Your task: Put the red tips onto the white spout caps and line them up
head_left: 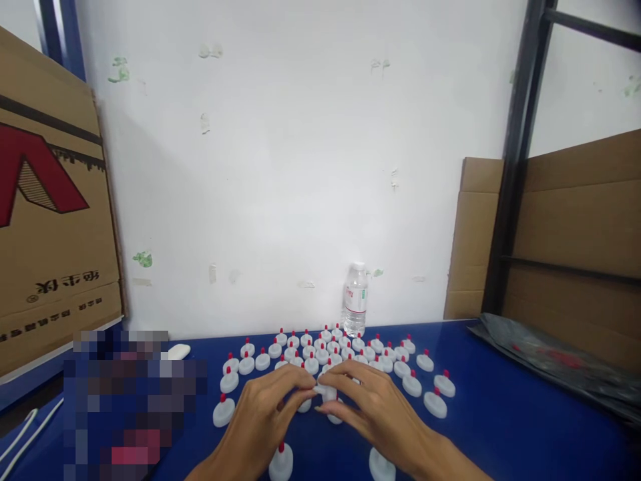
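My left hand (270, 404) and my right hand (373, 404) meet over the middle of the table, thumbs and fingertips closed. Between them is a small white plastic piece (328, 393), partly hidden by the fingers, so its full shape does not show. The right fingertips grip its body, while the left ones pinch its left side. Around and behind my hands stand many round white caps with red-tipped nozzles (229, 381). One such cap (281, 462) stands near my left wrist. Another white cap (382, 464) lies below my right hand, its top hidden.
On the blue table (481, 427), a clear water bottle (355, 300) stands against the white wall. A printed cardboard box (55, 220) rises at left, near a blurred patch and a white cable (30, 434). Dark plastic sheeting (555, 364) lies at right by brown cardboard (581, 220).
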`<state>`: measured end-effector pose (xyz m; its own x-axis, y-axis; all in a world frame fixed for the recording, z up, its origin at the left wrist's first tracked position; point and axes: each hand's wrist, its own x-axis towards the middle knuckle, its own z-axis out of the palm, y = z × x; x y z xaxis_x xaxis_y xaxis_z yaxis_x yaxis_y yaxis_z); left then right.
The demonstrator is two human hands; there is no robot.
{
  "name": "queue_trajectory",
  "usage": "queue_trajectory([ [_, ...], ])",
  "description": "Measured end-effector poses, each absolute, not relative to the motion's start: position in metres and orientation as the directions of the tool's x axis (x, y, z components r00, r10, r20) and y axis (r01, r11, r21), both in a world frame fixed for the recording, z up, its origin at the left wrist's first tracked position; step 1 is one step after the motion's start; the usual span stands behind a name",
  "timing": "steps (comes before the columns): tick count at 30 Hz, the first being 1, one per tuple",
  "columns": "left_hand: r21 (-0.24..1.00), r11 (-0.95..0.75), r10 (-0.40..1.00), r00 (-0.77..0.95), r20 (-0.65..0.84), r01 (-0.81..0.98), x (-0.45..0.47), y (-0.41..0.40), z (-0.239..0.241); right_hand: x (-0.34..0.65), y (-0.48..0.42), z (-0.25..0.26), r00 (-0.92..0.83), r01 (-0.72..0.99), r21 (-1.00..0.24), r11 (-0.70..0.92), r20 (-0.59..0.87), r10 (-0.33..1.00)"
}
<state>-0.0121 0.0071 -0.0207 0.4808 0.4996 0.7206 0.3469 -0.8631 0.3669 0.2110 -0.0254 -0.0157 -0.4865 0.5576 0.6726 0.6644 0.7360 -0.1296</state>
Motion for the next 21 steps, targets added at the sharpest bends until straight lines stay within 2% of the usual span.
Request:
queue_trajectory([
  [8,0.533,-0.768,0.64,0.421,0.643,0.354,-0.009,0.002,-0.009,0.207,-0.032,-0.014,-0.355,0.614,-0.19,0.767,0.801,0.483],
  [17,0.602,-0.737,0.672,0.427,0.604,0.308,-0.008,-0.002,-0.002,0.206,-0.034,-0.015,-0.28,0.553,-0.225,0.802,0.857,0.434],
  [19,0.566,-0.751,0.659,0.445,0.606,0.341,-0.009,0.001,-0.006,0.204,-0.033,-0.016,-0.249,0.529,-0.263,0.807,0.861,0.444],
  [21,0.465,-0.797,0.604,0.485,0.632,0.386,-0.011,0.004,-0.01,0.203,-0.033,-0.017,-0.222,0.518,-0.299,0.801,0.858,0.464],
])
